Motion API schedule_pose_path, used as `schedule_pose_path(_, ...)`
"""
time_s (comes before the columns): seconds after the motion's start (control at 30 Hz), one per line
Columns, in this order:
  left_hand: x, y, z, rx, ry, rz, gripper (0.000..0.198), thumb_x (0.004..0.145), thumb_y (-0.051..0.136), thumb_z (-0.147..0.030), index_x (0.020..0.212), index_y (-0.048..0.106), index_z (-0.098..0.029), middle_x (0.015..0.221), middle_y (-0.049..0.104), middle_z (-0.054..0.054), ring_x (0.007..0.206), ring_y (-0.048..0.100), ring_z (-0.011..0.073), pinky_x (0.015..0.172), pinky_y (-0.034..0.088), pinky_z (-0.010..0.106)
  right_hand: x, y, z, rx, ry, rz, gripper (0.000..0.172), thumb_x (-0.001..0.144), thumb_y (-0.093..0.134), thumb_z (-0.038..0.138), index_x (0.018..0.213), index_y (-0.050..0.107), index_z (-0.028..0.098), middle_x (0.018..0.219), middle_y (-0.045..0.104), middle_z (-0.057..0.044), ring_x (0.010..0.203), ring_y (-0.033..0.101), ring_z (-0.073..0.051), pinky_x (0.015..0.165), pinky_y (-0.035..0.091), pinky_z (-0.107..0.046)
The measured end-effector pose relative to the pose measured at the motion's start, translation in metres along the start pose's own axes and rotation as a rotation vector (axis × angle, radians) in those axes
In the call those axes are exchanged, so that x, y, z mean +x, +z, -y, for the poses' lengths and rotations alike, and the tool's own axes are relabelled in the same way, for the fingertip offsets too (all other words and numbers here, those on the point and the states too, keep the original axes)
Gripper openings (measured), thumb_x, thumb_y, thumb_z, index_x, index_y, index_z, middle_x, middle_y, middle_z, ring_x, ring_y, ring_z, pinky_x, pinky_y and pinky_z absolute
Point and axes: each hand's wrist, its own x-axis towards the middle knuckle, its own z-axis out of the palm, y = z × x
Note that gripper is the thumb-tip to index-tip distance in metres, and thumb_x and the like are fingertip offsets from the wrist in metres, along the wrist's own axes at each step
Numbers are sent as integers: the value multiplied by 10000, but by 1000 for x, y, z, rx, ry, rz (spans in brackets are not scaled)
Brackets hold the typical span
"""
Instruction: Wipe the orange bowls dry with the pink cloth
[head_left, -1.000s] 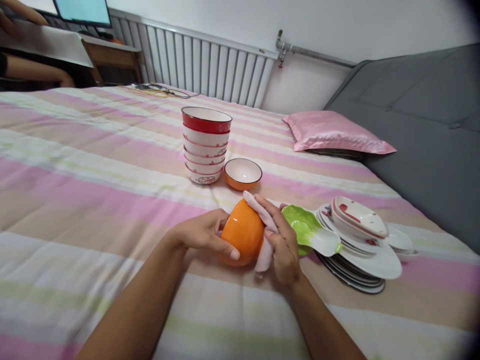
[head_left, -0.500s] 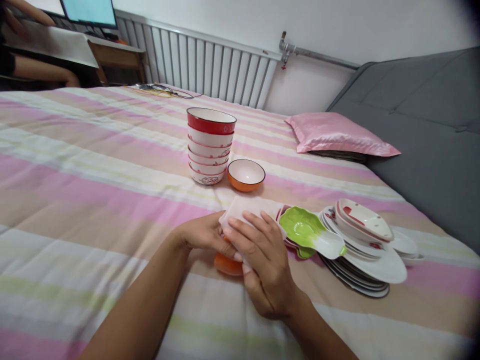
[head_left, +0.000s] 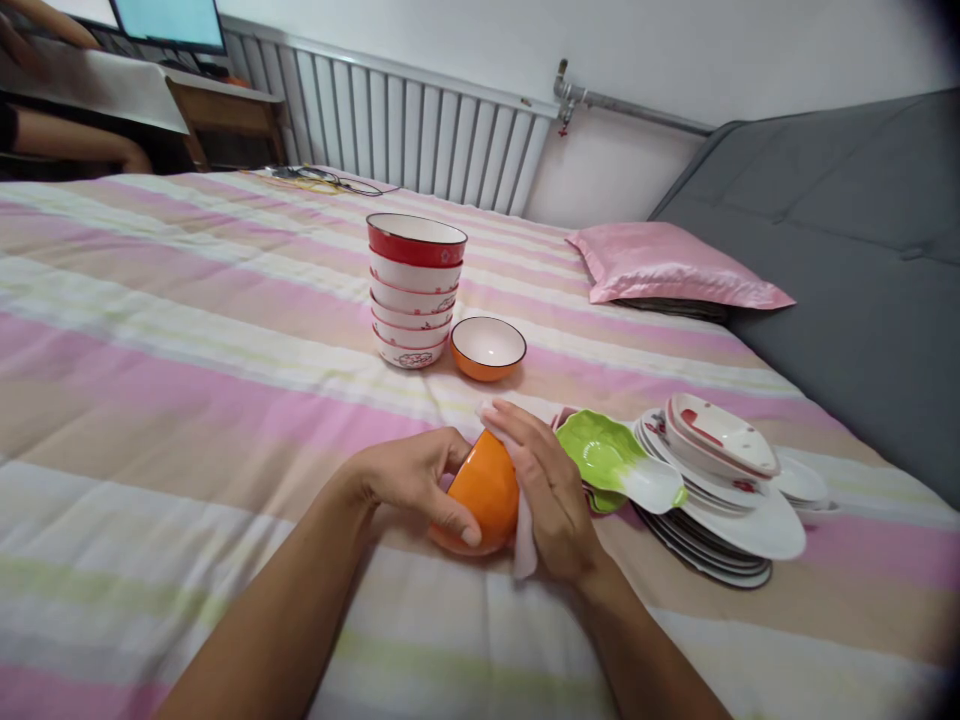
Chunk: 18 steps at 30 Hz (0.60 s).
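Observation:
An orange bowl [head_left: 486, 497] is tipped on its side low over the bedspread, its glossy outside facing up. My left hand [head_left: 424, 485] grips it from the left, thumb across the outside. On its right, my right hand [head_left: 546, 490] presses a pale pink cloth [head_left: 525, 540] against the bowl, fingers together along the cloth. Just beyond my hands, a second orange bowl [head_left: 488, 348] with a white inside sits upright. It stands beside a tall stack of red and white bowls [head_left: 415, 290].
Right of my hands lies a green leaf-shaped dish [head_left: 607, 455] on other dishes, against a stack of plates [head_left: 765, 530] topped by squarish bowls [head_left: 724, 435]. Farther off are a pink pillow [head_left: 675, 265], a grey headboard [head_left: 840, 220], cables [head_left: 322, 182], and a seated person [head_left: 71, 135] at a desk.
My right hand and the cloth have moved off the top of the bowl to its right side, uncovering the orange outside. My left hand still holds the bowl.

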Motion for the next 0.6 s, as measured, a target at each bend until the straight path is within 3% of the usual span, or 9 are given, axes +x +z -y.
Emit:
schedule_pose_path(0.17,-2,0,-1,6,-50,105,221,651,784,-267,804,720,-121,768,693,52,719,616,180,688,516,253,5,6,-20,623,337,-56,396,950,375,415,1254,560,241,1265,630,-63,1181,577,-244,1017,439,-445)
schedule_pose_path(0.33,-4,0,4,-8,-94,147,275,659,786,-286,876,725,-128,836,707,67,794,635,218,713,531,277,10,11,-28,781,550,-56,463,919,394,442,1282,546,200,1118,704,-70,1043,651,-252,937,490,-432)
schedule_pose_path(0.43,-4,0,3,-40,-75,159,212,654,781,-228,833,721,-132,823,702,42,725,616,171,674,514,238,8,9,-24,770,517,-66,443,914,422,426,1275,551,204,1163,683,-70,1092,627,-251,970,469,-432)
schedule_pose_path(0.6,-3,-1,-1,13,-35,106,176,647,783,-232,766,710,-125,710,672,26,662,589,152,636,501,223,2,0,-9,459,233,-15,376,960,375,383,1288,522,273,1343,566,-41,1267,496,-229,1077,366,-438)
